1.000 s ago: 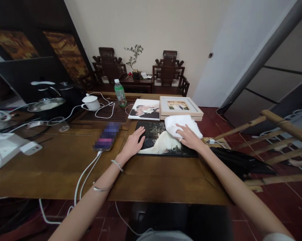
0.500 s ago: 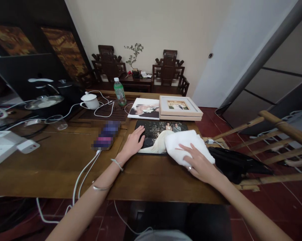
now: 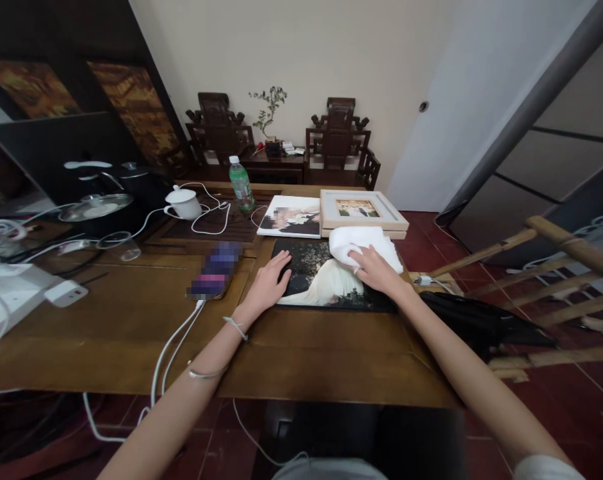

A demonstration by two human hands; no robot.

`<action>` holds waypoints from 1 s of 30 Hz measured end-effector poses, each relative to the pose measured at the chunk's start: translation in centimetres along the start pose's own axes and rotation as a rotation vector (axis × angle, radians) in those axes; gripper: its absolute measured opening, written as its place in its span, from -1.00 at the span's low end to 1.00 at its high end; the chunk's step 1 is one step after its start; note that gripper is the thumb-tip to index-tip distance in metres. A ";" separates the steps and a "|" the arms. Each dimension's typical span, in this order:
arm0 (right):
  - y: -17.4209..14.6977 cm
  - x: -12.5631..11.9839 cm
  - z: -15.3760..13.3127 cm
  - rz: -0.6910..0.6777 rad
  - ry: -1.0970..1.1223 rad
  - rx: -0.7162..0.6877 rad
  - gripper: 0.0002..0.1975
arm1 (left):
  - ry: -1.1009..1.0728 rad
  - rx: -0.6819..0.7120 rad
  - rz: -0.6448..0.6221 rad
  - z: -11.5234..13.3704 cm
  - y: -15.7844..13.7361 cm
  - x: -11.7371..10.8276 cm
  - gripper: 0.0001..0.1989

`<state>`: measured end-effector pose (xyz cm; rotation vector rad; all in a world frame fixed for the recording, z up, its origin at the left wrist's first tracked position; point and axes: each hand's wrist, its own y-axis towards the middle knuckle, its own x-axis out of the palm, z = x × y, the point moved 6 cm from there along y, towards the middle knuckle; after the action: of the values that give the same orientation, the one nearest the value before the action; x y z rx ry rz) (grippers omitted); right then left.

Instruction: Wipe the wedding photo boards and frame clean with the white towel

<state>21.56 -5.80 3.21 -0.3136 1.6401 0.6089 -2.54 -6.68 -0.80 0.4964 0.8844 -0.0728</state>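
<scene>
Grasping the cloth (image 3: 344, 239), the right hand (image 3: 376, 269) is over the far-right corner of the photo (image 3: 326, 287), lengthwise across the worktop (image 3: 311, 353), left hand (image 3: 267, 285) flat, grip released, at its left edge!

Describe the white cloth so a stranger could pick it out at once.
On the brown table, find the dark photo panel. The bunched white cloth covers its far right corner, under the right hand. Unlike the framed picture and photo print beyond, it bears no image.
</scene>
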 end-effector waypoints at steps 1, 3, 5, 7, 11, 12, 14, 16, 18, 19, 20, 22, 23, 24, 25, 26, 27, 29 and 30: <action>-0.6 0.1 -0.2 0.004 0.008 -0.007 -0.64 | 0.000 0.002 0.000 0.0 0.0 0.0 -0.60; -2.2 0.0 -1.1 0.010 0.019 -0.030 -0.67 | 0.001 0.006 -0.001 0.0 0.0 0.0 -0.60; -4.4 -0.3 -2.4 0.009 0.030 -0.071 -0.70 | 0.003 0.009 -0.002 0.1 0.0 0.0 -0.60; -6.9 -0.8 -4.0 0.000 0.048 -0.124 -0.71 | 0.007 0.010 -0.004 0.2 0.0 0.0 -0.60; -11.0 -1.5 -6.8 -0.047 0.090 -0.208 -0.70 | 0.023 0.003 -0.008 0.3 0.0 0.0 -0.60; -11.5 -1.6 -7.2 -0.060 0.094 -0.220 -0.70 | 0.026 0.001 -0.010 0.4 0.0 0.0 -0.60; -11.7 -1.6 -7.3 -0.082 0.094 -0.222 -0.70 | 0.032 -0.001 -0.012 0.4 0.0 0.0 -0.60; -10.8 -1.5 -6.8 -0.092 0.087 -0.199 -0.70 | 0.030 -0.001 -0.009 0.4 0.0 0.0 -0.60; -9.1 -1.3 -5.7 -0.085 0.077 -0.169 -0.69 | 0.020 0.000 -0.003 0.3 0.0 0.0 -0.61; -8.0 -1.2 -5.0 -0.072 0.074 -0.156 -0.68 | 0.013 0.001 -0.002 0.3 0.0 0.0 -0.61; -6.8 -1.2 -4.4 -0.057 0.071 -0.149 -0.68 | 0.005 0.001 -0.001 0.2 0.0 0.0 -0.61; -4.4 -1.2 -3.1 -0.034 0.069 -0.141 -0.71 | -0.007 -0.003 -0.003 0.1 0.0 0.0 -0.61; -3.2 -1.2 -2.5 -0.029 0.069 -0.134 -0.74 | -0.011 -0.006 -0.004 0.1 0.0 0.0 -0.61; -2.2 -1.2 -1.8 -0.031 0.067 -0.124 -0.75 | -0.012 -0.010 -0.004 0.0 0.0 0.0 -0.60; -1.2 -1.1 -1.3 -0.035 0.062 -0.110 -0.76 | -0.011 -0.012 -0.005 0.0 0.0 0.0 -0.60; -0.5 -1.0 -0.7 -0.039 0.054 -0.093 -0.76 | -0.008 -0.013 -0.007 0.0 0.0 0.0 -0.60; 0.1 -0.9 -0.3 -0.039 0.043 -0.078 -0.75 | -0.005 -0.011 -0.009 0.0 0.0 0.0 -0.60; 0.7 -0.5 0.2 -0.027 0.015 -0.068 -0.74 | -0.001 -0.009 -0.012 0.0 0.0 0.0 -0.59; 0.6 -0.3 0.3 -0.018 0.005 -0.074 -0.74 | 0.000 -0.010 -0.013 0.0 0.0 0.0 -0.59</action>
<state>21.49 -5.17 3.65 -0.3834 1.6204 0.6569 -2.52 -6.69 -0.74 0.4814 0.8873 -0.0806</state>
